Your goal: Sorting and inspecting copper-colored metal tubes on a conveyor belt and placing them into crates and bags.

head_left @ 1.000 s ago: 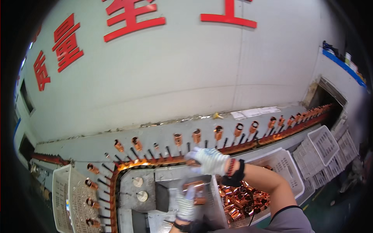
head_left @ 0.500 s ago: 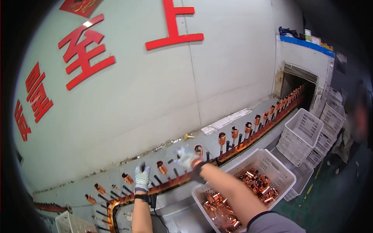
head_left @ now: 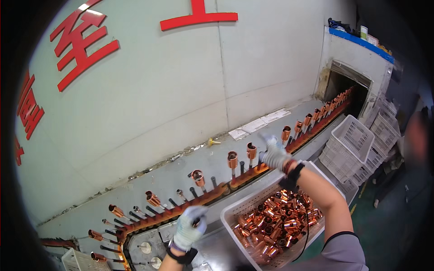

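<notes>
Left grip (head_left: 190, 228): curled, can't tell on what
Right grip (head_left: 275, 154): blurry, can't tell, near basket's (head_left: 229, 220) far edge
Copper tubes (head_left: 271, 226): piled inside

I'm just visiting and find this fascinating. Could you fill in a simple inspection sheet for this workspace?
Surface: grey ledge between the wall and a row of pegs.
Job's things: copper cylinders on some pegs, other pegs bare; many more lie loose in a white crate.
Clutter: papers and a small yellowish fitting on the ledge.
Left hand: gloved, left of the crate; something dark at its fingers, unclear what.
Right hand: gloved, blurred, beside the pegs; grip unclear.
Cables: thin black cable hanging over the crate.
Surroundings: red lettering on the wall; stacked crates at the right.
</notes>
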